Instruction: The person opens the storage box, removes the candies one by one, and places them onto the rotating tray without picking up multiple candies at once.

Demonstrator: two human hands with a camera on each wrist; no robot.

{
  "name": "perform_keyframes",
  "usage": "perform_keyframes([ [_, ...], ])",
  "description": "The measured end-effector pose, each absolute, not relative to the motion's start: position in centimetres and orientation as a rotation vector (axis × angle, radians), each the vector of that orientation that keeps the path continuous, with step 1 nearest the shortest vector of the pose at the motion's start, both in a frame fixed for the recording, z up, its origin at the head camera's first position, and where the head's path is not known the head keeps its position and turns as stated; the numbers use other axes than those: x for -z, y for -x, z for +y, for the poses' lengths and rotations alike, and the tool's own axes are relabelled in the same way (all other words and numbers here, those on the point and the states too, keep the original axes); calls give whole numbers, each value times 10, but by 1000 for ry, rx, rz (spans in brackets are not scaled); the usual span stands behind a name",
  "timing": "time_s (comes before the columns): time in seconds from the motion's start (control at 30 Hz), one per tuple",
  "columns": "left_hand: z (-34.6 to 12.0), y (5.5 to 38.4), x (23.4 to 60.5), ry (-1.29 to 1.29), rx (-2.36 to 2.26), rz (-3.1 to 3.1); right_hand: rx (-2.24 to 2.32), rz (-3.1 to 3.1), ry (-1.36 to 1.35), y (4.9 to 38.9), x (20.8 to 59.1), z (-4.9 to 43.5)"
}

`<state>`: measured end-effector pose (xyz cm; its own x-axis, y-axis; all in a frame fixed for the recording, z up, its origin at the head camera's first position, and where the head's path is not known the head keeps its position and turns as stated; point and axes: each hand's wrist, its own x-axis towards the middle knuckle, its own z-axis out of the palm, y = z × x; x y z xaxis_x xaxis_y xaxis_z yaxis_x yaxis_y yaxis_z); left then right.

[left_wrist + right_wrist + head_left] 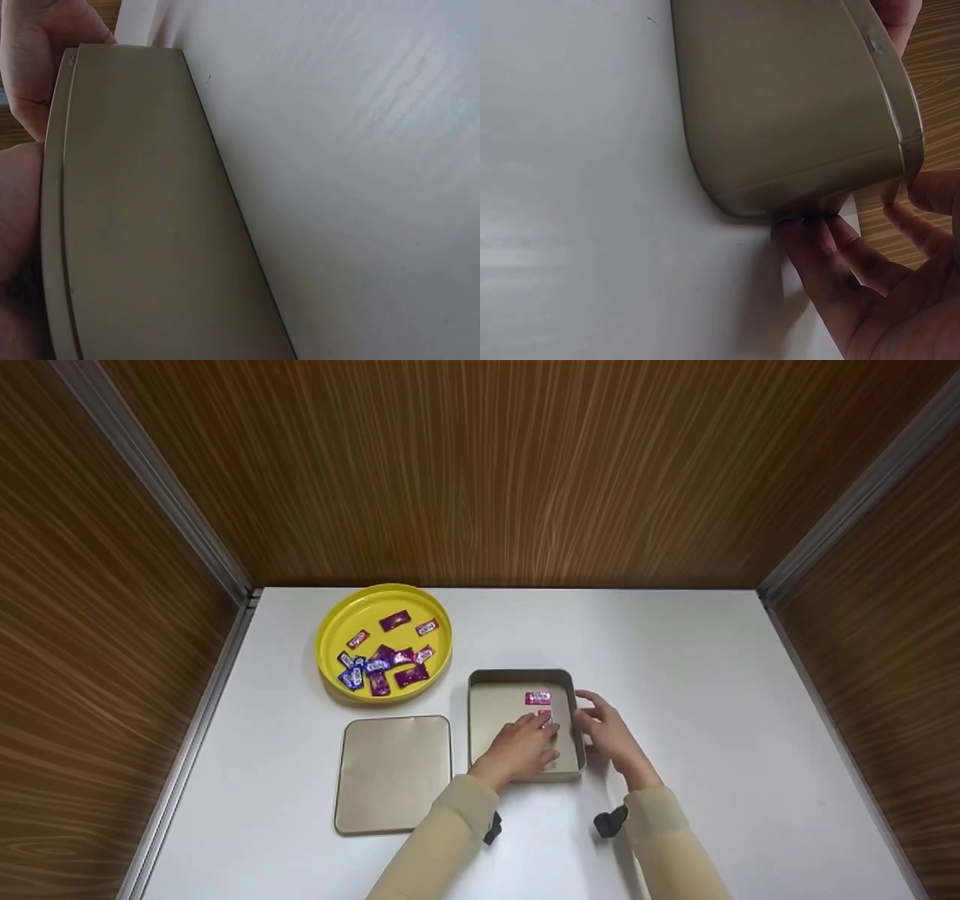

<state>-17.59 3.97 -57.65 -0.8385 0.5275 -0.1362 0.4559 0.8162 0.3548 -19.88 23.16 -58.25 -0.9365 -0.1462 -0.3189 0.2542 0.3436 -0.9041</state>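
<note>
In the head view a beige open-topped tin (495,772) stands on the white table. Two small pink candy packets lie inside it, one of them (538,698) uncovered. The other pink packet (545,714) is partly hidden under the fingers of my left hand (519,750), which reaches in over the near wall with its thumb spread apart. At the tin's right wall is my right hand (611,735). Its fingers (817,277) touch the outer side, close to a rounded corner. The left wrist view shows the tin's outer wall (150,202), with parts of hands beyond its rim.
A round yellow tray (322,649) at the back left holds several purple, blue and pink candy packets (379,664). Left of the tin lies a flat beige lid (394,776). Wood-grain panels (510,472) border the table at the back and sides.
</note>
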Motion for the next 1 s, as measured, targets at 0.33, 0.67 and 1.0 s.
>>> perform_keyframes([
  [0.33, 36, 178, 577, -821, -317, 2844, 1570, 2300, -102, 199, 583, 231],
  [0.67, 23, 177, 578, -910, -166, 2975, 1549, 2300, -125, 200, 584, 231],
  [1.0, 16, 176, 580, -873, -189, 3001, 1564, 2299, -118, 200, 585, 231],
])
